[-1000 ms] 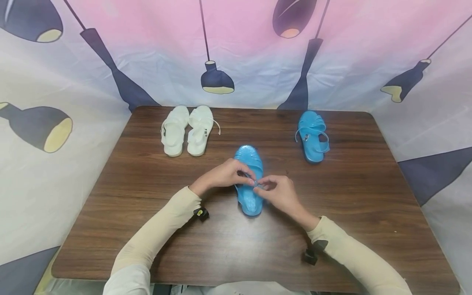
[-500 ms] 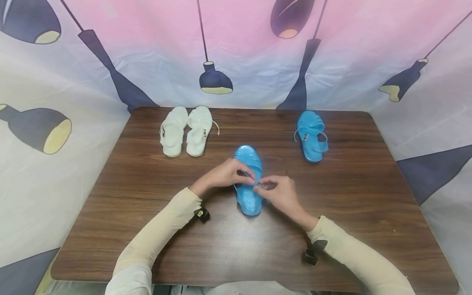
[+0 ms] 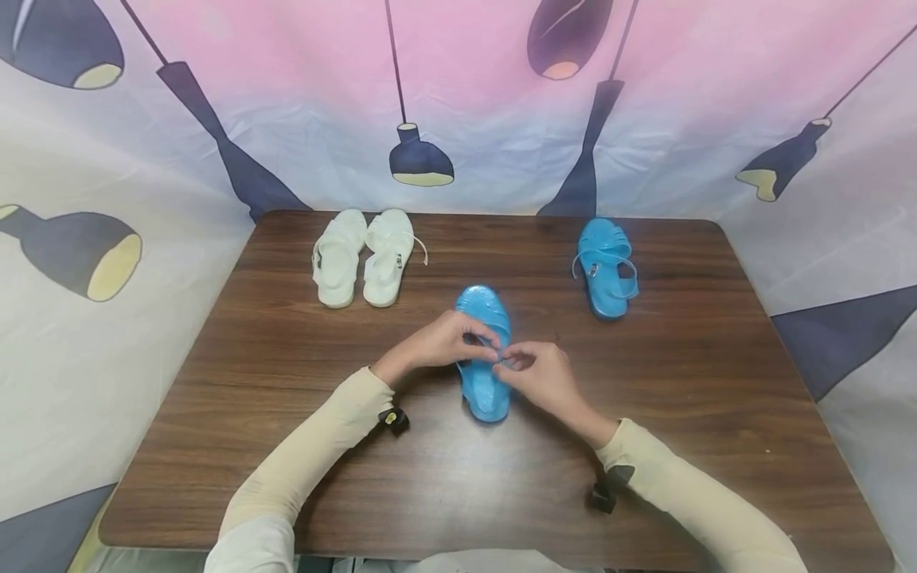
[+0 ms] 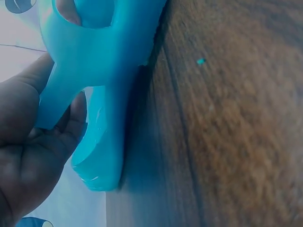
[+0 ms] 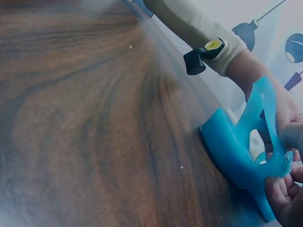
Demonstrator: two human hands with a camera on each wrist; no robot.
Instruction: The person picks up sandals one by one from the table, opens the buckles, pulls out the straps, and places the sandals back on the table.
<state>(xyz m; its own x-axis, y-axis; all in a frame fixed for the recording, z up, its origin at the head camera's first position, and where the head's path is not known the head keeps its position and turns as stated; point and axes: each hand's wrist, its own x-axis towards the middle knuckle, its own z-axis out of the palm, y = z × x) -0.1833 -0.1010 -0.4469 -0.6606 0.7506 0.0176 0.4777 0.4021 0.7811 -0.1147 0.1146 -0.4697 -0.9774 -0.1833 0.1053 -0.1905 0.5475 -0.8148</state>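
Observation:
A glossy blue sandal (image 3: 487, 398) lies on the table with its toe pointing away from me. Over its middle, my left hand (image 3: 446, 337) pinches the sandal's thin strap between thumb and fingers. From the other side my right hand (image 3: 544, 376) pinches the strap too, its fingertips almost meeting the left ones. The left wrist view shows the blue side strap (image 4: 78, 56) rising from the sole beside the left hand (image 4: 28, 156). In the right wrist view, a small buckle (image 5: 287, 157) seems to sit near the right fingertips; they partly hide the strap's end.
A second blue sandal (image 3: 613, 293), its strap sticking out, stands at the back right of the brown wooden table (image 3: 286, 350). Two white sandals, one left (image 3: 335, 267) and one right (image 3: 387, 259), sit side by side at the back left. Printed cloth (image 3: 487, 103) hangs behind.
Little differs: the left fingertips have edged slightly to the right towards the right hand's fingertips. Both hands stay on the strap and the sandals have not moved.

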